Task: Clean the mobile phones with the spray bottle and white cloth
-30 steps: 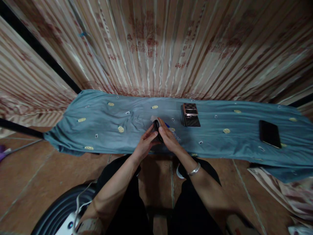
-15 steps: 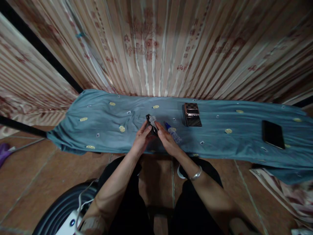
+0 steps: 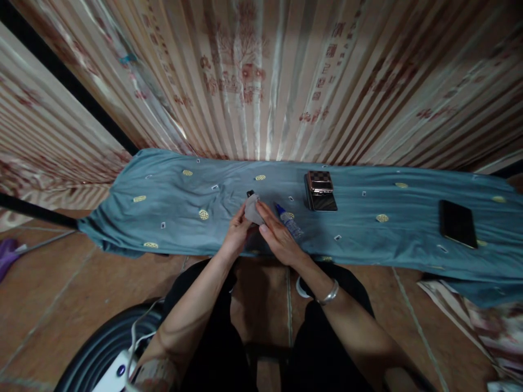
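Holding a black object (image 3: 250, 193) near the tablecloth's (image 3: 183, 204) front edge, the left hand (image 3: 236, 233) meets the right hand (image 3: 280, 238), pinching a grey cloth (image 3: 254, 210); bottle (image 3: 290, 221) close rightward, wide fabric leftward.

A pleated beige curtain (image 3: 294, 81) printed with reddish-brown trees and characters (its folds catch pale streaks of light) hangs behind a long, narrow bench (image 3: 220, 234) draped in blue-green cloth (image 3: 355, 234) patterned with yellow ovals (image 3: 203, 214). Black bars (image 3: 73, 84) slant in at the left. Below lie reddish-brown floor tiles (image 3: 49, 272) with pale joints (image 3: 415, 321), all in dim, uneven light.
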A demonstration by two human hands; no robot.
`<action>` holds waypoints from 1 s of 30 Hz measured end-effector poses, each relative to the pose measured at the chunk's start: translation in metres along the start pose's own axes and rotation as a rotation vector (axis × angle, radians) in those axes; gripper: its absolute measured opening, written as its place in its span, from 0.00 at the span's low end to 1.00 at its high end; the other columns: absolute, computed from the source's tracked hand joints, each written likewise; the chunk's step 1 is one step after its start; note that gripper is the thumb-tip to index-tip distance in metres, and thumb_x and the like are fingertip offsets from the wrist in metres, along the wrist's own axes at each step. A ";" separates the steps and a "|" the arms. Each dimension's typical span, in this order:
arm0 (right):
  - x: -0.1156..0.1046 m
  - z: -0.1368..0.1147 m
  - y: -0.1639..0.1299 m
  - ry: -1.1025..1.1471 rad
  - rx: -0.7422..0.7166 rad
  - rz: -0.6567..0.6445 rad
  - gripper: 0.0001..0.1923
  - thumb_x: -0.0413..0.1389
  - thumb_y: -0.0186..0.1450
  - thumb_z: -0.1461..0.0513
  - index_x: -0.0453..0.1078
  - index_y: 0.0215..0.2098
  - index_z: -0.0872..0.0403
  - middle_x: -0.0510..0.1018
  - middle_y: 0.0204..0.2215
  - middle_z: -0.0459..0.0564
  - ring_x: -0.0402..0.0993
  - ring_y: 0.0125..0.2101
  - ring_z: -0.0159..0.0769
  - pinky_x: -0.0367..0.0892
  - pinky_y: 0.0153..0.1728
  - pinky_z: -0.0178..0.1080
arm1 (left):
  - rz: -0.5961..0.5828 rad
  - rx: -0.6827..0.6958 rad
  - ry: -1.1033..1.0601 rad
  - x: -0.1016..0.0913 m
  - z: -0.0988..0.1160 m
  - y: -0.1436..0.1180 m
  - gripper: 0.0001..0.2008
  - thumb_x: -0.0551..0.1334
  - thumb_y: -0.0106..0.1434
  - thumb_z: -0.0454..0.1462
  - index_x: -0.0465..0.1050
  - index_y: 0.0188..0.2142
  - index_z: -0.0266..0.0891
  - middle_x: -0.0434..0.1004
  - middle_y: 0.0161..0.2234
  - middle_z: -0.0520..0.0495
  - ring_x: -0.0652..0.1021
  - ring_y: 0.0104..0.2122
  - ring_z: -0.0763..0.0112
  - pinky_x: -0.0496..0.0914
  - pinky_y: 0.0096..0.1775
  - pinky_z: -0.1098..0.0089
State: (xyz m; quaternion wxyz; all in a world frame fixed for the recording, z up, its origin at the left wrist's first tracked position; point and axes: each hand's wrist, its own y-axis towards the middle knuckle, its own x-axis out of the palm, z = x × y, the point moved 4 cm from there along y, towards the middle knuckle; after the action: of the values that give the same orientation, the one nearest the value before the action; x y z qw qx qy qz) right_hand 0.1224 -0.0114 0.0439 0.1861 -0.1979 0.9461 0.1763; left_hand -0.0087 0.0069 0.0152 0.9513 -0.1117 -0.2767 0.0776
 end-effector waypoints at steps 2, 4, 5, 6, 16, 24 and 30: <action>-0.003 0.002 0.002 -0.016 0.007 0.011 0.35 0.39 0.74 0.44 0.48 0.73 0.48 0.50 0.73 0.46 0.42 0.73 0.39 0.40 0.72 0.48 | -0.024 -0.017 0.017 0.003 -0.005 -0.004 0.33 0.77 0.46 0.38 0.76 0.54 0.41 0.83 0.41 0.48 0.80 0.40 0.69 0.73 0.39 0.74; -0.006 0.004 0.005 -0.029 0.018 0.025 0.34 0.39 0.74 0.44 0.48 0.73 0.47 0.49 0.73 0.46 0.41 0.73 0.38 0.39 0.72 0.49 | -0.059 -0.030 0.031 0.006 -0.007 -0.008 0.33 0.77 0.45 0.39 0.76 0.53 0.42 0.83 0.41 0.48 0.80 0.42 0.67 0.73 0.39 0.73; -0.007 0.006 0.006 -0.034 0.023 0.032 0.34 0.39 0.74 0.44 0.48 0.73 0.46 0.49 0.73 0.45 0.41 0.73 0.37 0.39 0.72 0.49 | -0.084 -0.030 0.042 0.009 -0.008 -0.010 0.33 0.77 0.46 0.40 0.77 0.53 0.43 0.83 0.42 0.48 0.80 0.42 0.66 0.74 0.39 0.72; -0.008 0.008 0.007 -0.035 0.026 0.040 0.34 0.39 0.74 0.44 0.48 0.73 0.46 0.49 0.73 0.46 0.41 0.73 0.37 0.39 0.72 0.50 | -0.110 -0.029 0.057 0.010 -0.008 -0.011 0.32 0.77 0.46 0.40 0.77 0.52 0.43 0.83 0.42 0.48 0.80 0.43 0.66 0.74 0.38 0.72; -0.016 0.028 0.021 0.126 0.143 0.148 0.41 0.39 0.67 0.33 0.56 0.70 0.41 0.59 0.70 0.43 0.49 0.71 0.41 0.42 0.72 0.53 | -0.137 -0.113 0.040 0.012 -0.013 -0.018 0.36 0.75 0.51 0.38 0.71 0.61 0.42 0.83 0.36 0.47 0.81 0.40 0.61 0.76 0.44 0.60; -0.014 0.031 0.028 0.417 0.261 0.143 0.47 0.33 0.66 0.31 0.59 0.69 0.48 0.65 0.67 0.47 0.58 0.68 0.42 0.55 0.69 0.51 | -0.153 -0.160 -0.030 0.015 -0.003 -0.021 0.38 0.74 0.54 0.35 0.67 0.63 0.43 0.84 0.43 0.44 0.82 0.44 0.58 0.76 0.50 0.52; -0.013 0.026 0.031 0.509 0.240 0.094 0.47 0.28 0.67 0.33 0.57 0.70 0.48 0.64 0.67 0.47 0.60 0.67 0.43 0.60 0.66 0.51 | -0.185 -0.140 -0.045 0.015 0.000 -0.019 0.31 0.72 0.55 0.33 0.72 0.59 0.45 0.80 0.51 0.43 0.79 0.51 0.56 0.75 0.53 0.51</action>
State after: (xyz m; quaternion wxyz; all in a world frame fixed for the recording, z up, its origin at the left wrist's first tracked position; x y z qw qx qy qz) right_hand 0.1270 0.0301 0.0347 -0.0436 -0.1683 0.9846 0.0163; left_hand 0.0051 -0.0086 0.0274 0.9378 -0.1500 -0.3119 -0.0277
